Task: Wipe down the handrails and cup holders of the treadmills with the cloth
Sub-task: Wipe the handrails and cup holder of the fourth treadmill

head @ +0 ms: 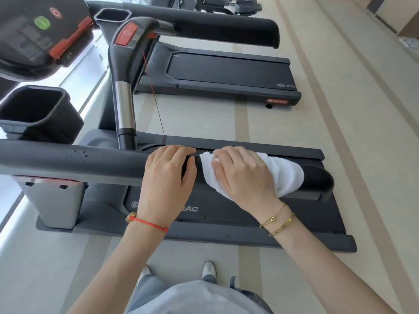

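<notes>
While the right hand (243, 175) presses the white cloth (281, 175) onto the near handrail (74, 162), the left hand (167, 177) sits just beside it on the same bar. The right hand's fingers are curled over the cloth and hold it down against the rail, close to the rounded far end of the bar. The left hand's fingers are bent over the top of the rail, close together, and they hold the bar, not the cloth.

It looks like the job is only partly done. The cloth is on the end part of this handrail, so that piece is being cleaned now. Nothing here shows if the long part of the bar to the left has been wiped. Some small marks show on it there. The big cup holder (38, 109) near the screen has no cloth in it. The next treadmill (226, 73) has its own handrail (204, 23) and cup holder (113, 15), and no hand is near them, so they may still be left to do. More machines stand farther back, too blurry to tell.
</notes>
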`<move>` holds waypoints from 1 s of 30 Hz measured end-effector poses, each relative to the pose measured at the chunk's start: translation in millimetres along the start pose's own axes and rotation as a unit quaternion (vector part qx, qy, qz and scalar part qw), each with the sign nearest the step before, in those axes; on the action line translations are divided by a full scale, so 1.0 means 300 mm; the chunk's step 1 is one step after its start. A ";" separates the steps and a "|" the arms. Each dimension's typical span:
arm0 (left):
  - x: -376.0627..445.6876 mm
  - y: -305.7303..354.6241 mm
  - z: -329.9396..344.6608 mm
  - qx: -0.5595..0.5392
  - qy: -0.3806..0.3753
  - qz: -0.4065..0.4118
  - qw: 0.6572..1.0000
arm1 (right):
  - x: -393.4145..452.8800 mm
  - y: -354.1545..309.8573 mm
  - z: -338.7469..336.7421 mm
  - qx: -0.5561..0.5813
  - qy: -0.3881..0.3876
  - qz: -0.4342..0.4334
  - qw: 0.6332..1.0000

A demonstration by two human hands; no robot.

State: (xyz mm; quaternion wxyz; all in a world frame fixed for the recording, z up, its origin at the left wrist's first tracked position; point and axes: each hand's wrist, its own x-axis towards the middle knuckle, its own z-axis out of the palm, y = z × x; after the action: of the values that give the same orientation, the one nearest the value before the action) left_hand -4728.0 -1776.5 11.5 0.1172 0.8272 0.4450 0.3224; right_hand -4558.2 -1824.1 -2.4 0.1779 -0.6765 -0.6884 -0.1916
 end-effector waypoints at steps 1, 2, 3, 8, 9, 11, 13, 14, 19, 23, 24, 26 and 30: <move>-0.002 -0.026 -0.018 0.002 0.004 -0.006 1.000 | 0.016 -0.035 0.014 0.003 0.008 -0.012 1.000; -0.004 -0.055 -0.038 0.004 0.010 -0.011 1.000 | 0.031 -0.072 0.029 0.004 0.015 -0.024 1.000; -0.006 -0.086 -0.060 0.005 0.016 -0.015 1.000 | 0.047 -0.104 0.042 0.003 0.021 -0.035 0.999; -0.013 -0.272 -0.194 0.015 0.051 -0.032 0.998 | 0.118 -0.262 0.096 0.002 0.039 -0.051 0.998; -0.013 -0.315 -0.222 0.020 0.056 -0.033 0.998 | 0.134 -0.295 0.104 0.004 0.041 -0.050 0.998; -0.015 -0.401 -0.271 0.028 0.065 -0.031 0.997 | 0.164 -0.358 0.121 0.008 0.045 -0.046 0.998; -0.014 -0.492 -0.314 0.032 0.072 -0.026 0.997 | 0.197 -0.419 0.137 0.007 0.046 -0.045 0.998; -0.011 -0.539 -0.335 0.034 0.076 -0.025 0.996 | 0.213 -0.450 0.146 0.006 0.048 -0.044 0.998; 0.007 -0.752 -0.422 0.068 0.079 -0.043 0.994 | 0.282 -0.603 0.186 -0.008 0.078 -0.024 0.997; 0.018 -0.861 -0.450 0.084 0.061 -0.027 0.994 | 0.366 -0.767 0.225 -0.002 0.069 -0.020 0.997; 0.021 -0.883 -0.457 0.079 0.059 -0.025 0.995 | 0.384 -0.807 0.235 0.004 0.070 -0.021 0.997; 0.028 -0.918 -0.468 0.067 0.054 -0.024 0.996 | 0.399 -0.839 0.245 0.012 0.071 -0.033 0.997; 0.045 -0.956 -0.480 0.045 0.043 -0.007 0.998 | 0.362 -0.765 0.224 0.020 0.053 -0.055 0.997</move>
State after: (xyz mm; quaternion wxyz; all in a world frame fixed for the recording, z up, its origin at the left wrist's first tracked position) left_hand -5004.0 -1613.7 -10.5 0.0625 0.8137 0.4697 0.3367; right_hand -4789.1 -1699.2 -11.0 0.2170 -0.6231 -0.7176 -0.2230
